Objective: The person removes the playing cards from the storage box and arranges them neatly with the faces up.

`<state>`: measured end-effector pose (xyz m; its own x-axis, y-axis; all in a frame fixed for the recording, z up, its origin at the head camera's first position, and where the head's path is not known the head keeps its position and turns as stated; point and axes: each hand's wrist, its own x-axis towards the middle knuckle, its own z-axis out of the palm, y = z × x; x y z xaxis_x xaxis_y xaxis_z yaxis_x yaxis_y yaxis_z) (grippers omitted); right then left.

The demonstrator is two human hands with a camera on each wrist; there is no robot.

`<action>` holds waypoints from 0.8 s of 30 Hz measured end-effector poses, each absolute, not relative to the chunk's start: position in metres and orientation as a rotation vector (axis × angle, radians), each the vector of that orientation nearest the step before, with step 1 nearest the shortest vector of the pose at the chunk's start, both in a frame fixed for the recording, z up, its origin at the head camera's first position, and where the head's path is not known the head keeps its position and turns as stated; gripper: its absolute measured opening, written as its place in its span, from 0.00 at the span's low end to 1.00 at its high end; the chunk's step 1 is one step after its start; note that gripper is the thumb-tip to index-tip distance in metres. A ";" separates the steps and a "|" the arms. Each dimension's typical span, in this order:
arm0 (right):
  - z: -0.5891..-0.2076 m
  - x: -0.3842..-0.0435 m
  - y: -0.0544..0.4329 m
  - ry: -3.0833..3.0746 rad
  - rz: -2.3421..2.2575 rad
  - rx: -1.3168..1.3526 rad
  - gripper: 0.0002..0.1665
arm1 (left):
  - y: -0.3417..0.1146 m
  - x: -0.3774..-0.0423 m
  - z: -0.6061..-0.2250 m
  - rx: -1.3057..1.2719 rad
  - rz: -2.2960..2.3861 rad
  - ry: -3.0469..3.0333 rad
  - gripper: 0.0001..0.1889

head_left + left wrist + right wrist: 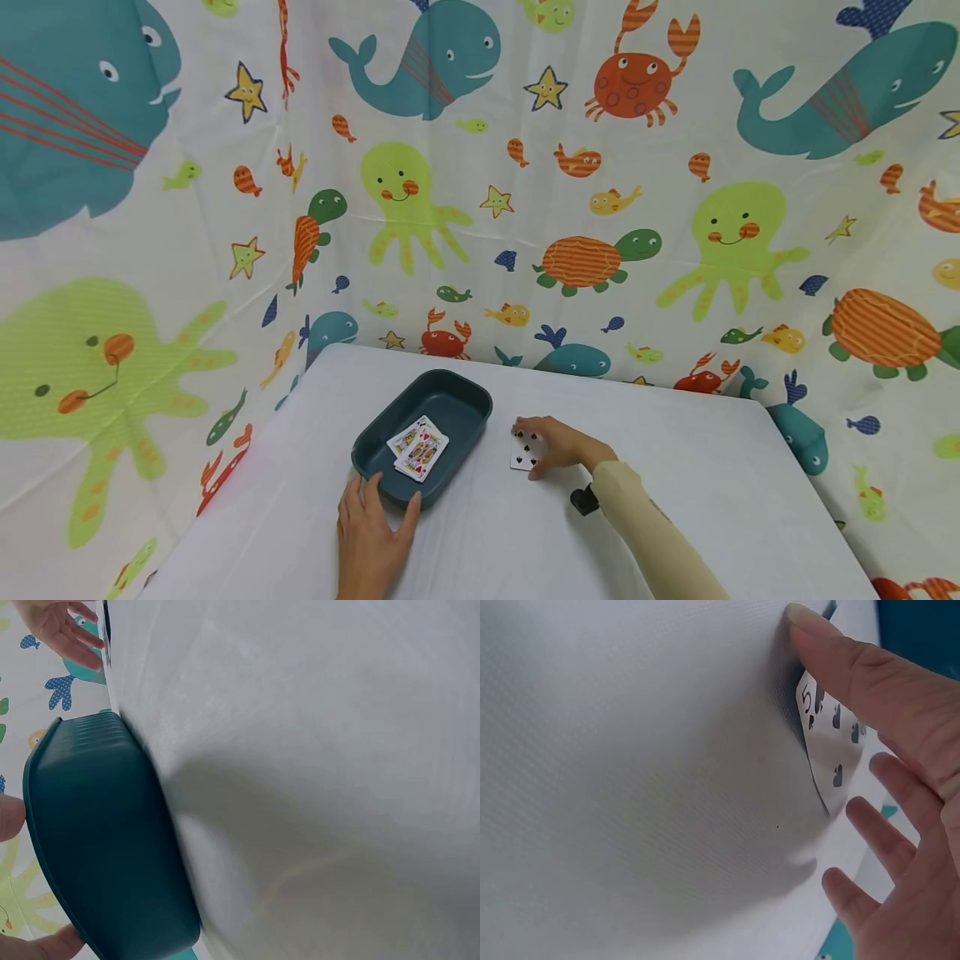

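At the right hand (564, 444), the card (523, 456) is white with black pips. To that hand's left, the tray (471, 425) is dark teal (its face cards (422, 453) red and yellow on white). The tablecloth (480, 550) beneath is white; the backdrop (517, 33) beyond carries teal whales (450, 62) and orange-striped turtles (583, 261).

The tray (450, 403) on the table (720, 483) holds overlapping cards (422, 451), apparently two, and stands left of another card (522, 458).
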<state>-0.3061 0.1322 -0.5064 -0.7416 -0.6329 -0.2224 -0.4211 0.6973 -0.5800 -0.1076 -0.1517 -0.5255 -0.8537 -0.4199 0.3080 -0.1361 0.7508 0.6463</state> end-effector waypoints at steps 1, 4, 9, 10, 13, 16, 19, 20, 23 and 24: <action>-0.506 -0.306 0.133 2.502 -0.719 -0.817 0.51 | -0.152 -0.107 -0.525 0.423 -0.880 -2.514 0.39; -0.507 -0.306 0.135 2.510 -0.761 -0.812 0.52 | -0.152 -0.108 -0.524 0.434 -0.893 -2.529 0.39; -0.507 -0.304 0.139 2.534 -0.904 -0.755 0.54 | -0.152 -0.108 -0.524 0.439 -0.905 -2.538 0.39; -0.506 -0.304 0.139 2.537 -0.940 -0.732 0.55 | -0.152 -0.108 -0.523 0.439 -0.905 -2.538 0.39; -0.504 -0.302 0.140 2.534 -1.050 -0.682 0.56 | -0.152 -0.109 -0.523 0.448 -0.910 -2.545 0.39; -0.500 -0.299 0.138 2.532 -1.145 -0.665 0.56 | -0.152 -0.109 -0.524 0.461 -0.910 -2.555 0.39; -0.496 -0.297 0.134 2.507 -1.257 -0.672 0.54 | -0.152 -0.109 -0.524 0.468 -0.906 -2.558 0.40; -0.495 -0.296 0.133 2.501 -1.293 -0.682 0.54 | -0.152 -0.109 -0.524 0.468 -0.907 -2.557 0.40; -0.491 -0.294 0.127 2.466 -1.402 -0.713 0.52 | -0.152 -0.109 -0.523 0.466 -0.908 -2.555 0.40; -0.490 -0.294 0.125 2.456 -1.430 -0.724 0.52 | -0.152 -0.109 -0.523 0.463 -0.909 -2.554 0.40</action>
<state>-0.2938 0.1253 -0.4900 -0.8577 -0.5099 0.0652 -0.3084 0.4089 -0.8589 -0.1091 -0.1519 -0.5234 -0.8696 -0.4271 0.2475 -0.1748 0.7354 0.6547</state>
